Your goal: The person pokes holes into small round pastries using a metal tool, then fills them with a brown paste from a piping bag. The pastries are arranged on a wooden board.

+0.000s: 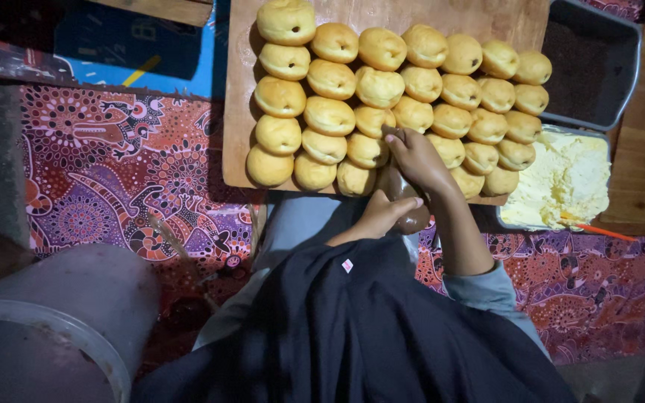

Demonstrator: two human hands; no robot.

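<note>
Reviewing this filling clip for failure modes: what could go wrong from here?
1. The buns sit tightly packed on the wooden board; the right hand pressing the brown piping bag among them could dent neighbours.
2. The left hand squeezes the bag over the dark cloth; filling might drip there.

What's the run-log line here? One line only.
left hand: gripping brown piping bag | right hand: holding its tip end at buns | buns: rows on wooden board
</note>
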